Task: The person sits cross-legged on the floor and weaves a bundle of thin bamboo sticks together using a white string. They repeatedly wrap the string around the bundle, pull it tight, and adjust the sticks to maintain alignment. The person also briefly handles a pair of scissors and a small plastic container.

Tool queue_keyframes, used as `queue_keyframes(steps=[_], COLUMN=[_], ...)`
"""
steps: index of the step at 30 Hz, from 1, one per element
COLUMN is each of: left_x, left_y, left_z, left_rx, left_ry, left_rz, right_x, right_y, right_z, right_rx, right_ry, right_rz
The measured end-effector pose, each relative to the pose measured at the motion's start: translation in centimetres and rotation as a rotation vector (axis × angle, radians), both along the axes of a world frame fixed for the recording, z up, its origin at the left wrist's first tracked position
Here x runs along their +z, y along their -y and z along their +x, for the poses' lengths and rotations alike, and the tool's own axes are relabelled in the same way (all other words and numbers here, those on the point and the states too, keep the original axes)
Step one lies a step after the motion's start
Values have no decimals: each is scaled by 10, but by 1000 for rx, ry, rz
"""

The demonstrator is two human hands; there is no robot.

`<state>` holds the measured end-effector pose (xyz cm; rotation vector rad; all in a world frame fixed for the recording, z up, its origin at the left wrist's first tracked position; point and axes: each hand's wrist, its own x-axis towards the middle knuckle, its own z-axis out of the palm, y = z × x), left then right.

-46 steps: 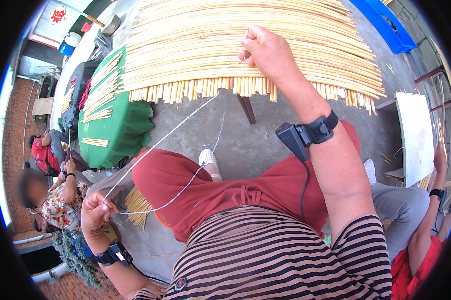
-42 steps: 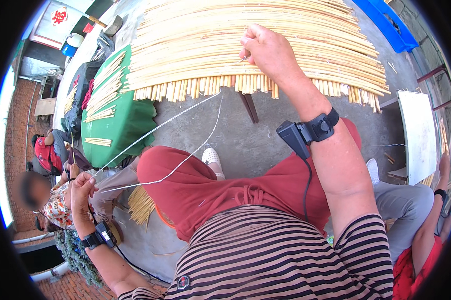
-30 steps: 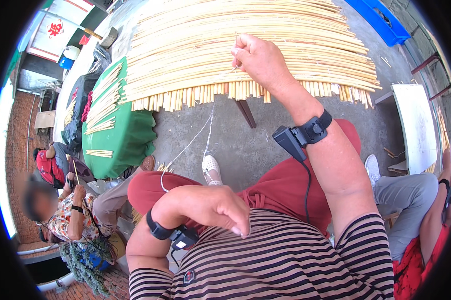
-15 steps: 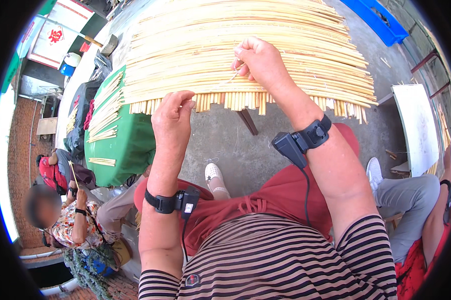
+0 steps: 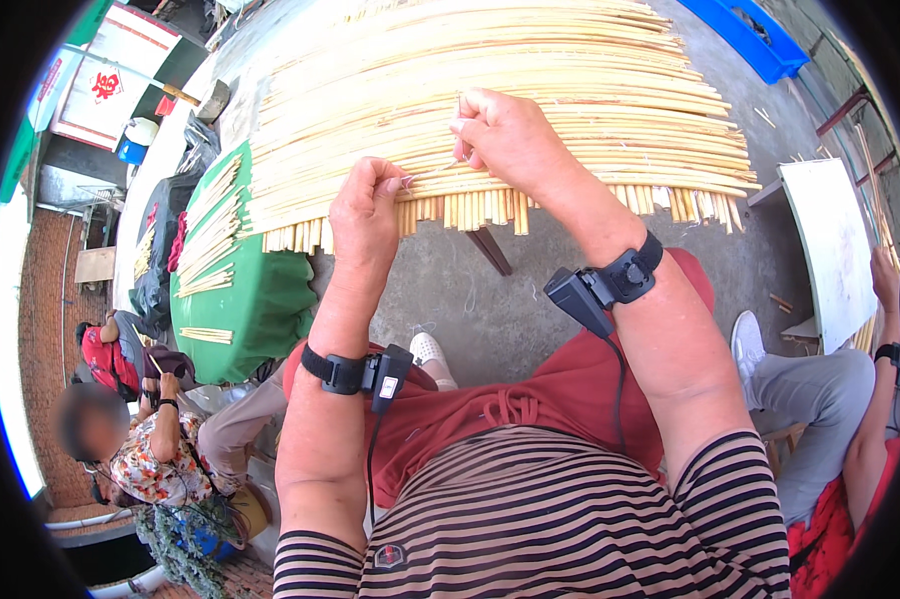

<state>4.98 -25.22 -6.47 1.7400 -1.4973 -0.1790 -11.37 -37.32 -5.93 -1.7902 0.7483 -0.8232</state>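
Observation:
A wide mat of pale yellow reed stalks (image 5: 609,130) lies before me, its stalks side by side. Over its near edge, my left hand (image 5: 365,210) pinches a thin white string (image 5: 407,182) between thumb and forefinger. Farther up and to the right, my right hand (image 5: 515,145) is closed above the stalks, thumb against the bent fingers. The string seems to run toward it, but what sits in its fingertips is too small to make out. Cut stalk ends (image 5: 485,210) stick out below the mat's edge between my two wrists.
On the left, a green cloth (image 5: 285,299) bears loose stalks (image 5: 210,235). A person in a flowered shirt (image 5: 160,454) sits beyond it. At the right stand a white board (image 5: 829,245) and another person's grey-trousered leg (image 5: 809,399). A blue crate (image 5: 749,40) lies at the far right.
My left hand has moved right and slightly up, now with string at its fingertips. My right hand has come slightly left and down. The person at the right has raised an arm.

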Motion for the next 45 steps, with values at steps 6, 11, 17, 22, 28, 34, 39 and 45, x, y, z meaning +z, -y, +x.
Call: queue_keyframes(steps=[6,11,17,22,28,34,39,45], left_x=[16,3,3,0,7,33,90,119], left_y=[-1,-20,-19,-20,-13,1,13,40], left_z=[-12,-2,-29,-35,-40,-24,-13,26], left_rx=[75,-7,11,33,-48,69,20,-162], left_ry=[-347,64,283,299,98,-266,-451,-591], left_rz=[16,49,29,27,37,251,276,182], right_x=[4,16,48,59,53,22,10,-8], right_y=[7,-1,6,6,0,-4,-18,-16], right_z=[-13,-15,-52,-72,-73,-41,-27,-19], right_rx=[-93,-119,-141,-104,-120,38,43,-15], right_ry=[-25,104,799,1117,1099,229,-211,41], right_rz=[-79,60,-265,-113,-89,-72,-346,-230])
